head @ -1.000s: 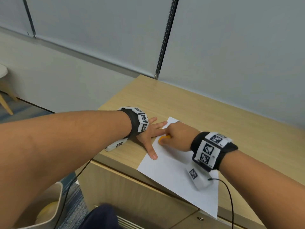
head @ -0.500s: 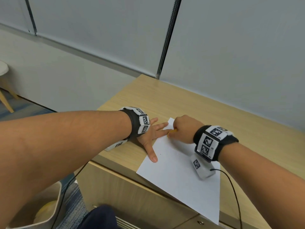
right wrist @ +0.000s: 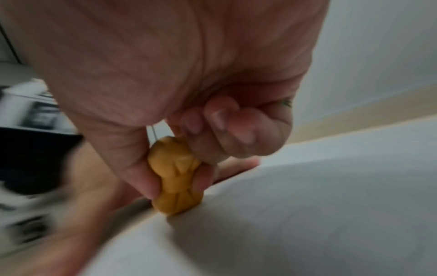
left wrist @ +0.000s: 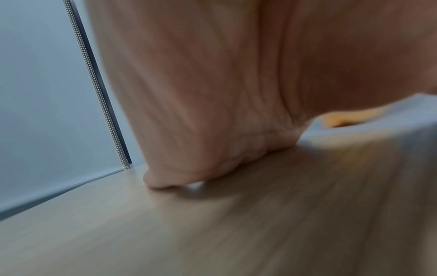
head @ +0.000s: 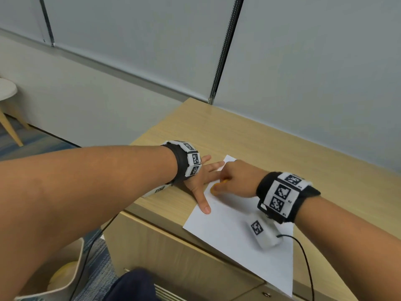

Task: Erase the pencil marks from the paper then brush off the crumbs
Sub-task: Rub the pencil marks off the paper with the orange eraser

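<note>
A white sheet of paper [head: 234, 233] lies slantwise on the wooden desk [head: 260, 144], its near corner hanging over the front edge. My left hand [head: 204, 181] lies flat with fingers spread, pressing the paper's left edge. My right hand [head: 236, 181] pinches an orange-yellow eraser [right wrist: 176, 175] between thumb and fingers, its tip down on the paper [right wrist: 307, 214]. In the head view only a sliver of the eraser [head: 223, 181] shows beside the knuckles. The left wrist view shows the palm [left wrist: 212, 93] on the desk and the eraser [left wrist: 350, 117] blurred beyond. No pencil marks or crumbs are discernible.
A grey partition wall [head: 303, 72] with a metal strip [head: 223, 51] backs the desk. A cable [head: 303, 253] runs from my right wrist over the paper. A white bin [head: 63, 276] stands on the floor at the lower left, a stool [head: 8, 101] at the far left.
My right hand slid with the eraser away towards the paper's far corner, then back towards me and left. The left hand stayed pressed on the paper's edge.
</note>
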Motion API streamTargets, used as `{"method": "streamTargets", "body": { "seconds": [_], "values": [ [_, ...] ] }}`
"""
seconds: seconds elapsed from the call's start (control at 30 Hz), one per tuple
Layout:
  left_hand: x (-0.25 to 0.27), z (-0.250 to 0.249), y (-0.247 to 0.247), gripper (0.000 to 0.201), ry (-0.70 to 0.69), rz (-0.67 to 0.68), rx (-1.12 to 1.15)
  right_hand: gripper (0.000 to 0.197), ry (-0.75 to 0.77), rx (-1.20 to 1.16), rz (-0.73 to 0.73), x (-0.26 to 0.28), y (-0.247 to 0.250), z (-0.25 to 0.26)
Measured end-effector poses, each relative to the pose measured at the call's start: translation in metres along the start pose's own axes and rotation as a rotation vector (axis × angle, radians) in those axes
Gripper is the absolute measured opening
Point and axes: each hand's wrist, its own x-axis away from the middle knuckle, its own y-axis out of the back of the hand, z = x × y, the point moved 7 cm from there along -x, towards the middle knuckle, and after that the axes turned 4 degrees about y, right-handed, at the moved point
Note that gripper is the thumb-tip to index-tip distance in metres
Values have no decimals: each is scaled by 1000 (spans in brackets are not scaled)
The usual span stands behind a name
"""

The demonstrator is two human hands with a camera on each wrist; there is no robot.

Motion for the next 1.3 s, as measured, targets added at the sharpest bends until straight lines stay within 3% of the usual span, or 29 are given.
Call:
{"method": "streamTargets", "body": {
  "seconds": [0.1, 0.27, 0.43, 0.6, 0.77, 0.97, 1.13, 1.3],
  "values": [
    [-1, 1, 0, 147, -3, -26, 16, 43, -167, 47, -81, -9, 19, -35],
    [-4, 2, -2, 145, 8, 12, -24, 39, 26, 21, 51, 3, -5, 5],
    [-2, -1, 1, 145, -10, -26, 3, 43, -131, 35, -67, -12, 20, -29],
    [2, -5, 1, 137, -38, 8, -27, 38, 87, -19, 77, 7, -4, 23],
    [3, -3, 3, 146, 6, -35, -4, 45, -135, -17, -76, -9, 19, -32],
    [-6, -1, -3, 147, -26, 0, -48, 41, 63, -35, 24, 13, -5, 20],
    [2, -1, 1, 143, -3, -36, 40, 42, -237, -61, -78, -4, 20, -58],
    [1, 0, 0, 148, 18, -19, 21, 41, -287, 54, -53, 2, 19, -60]
  ]
}}
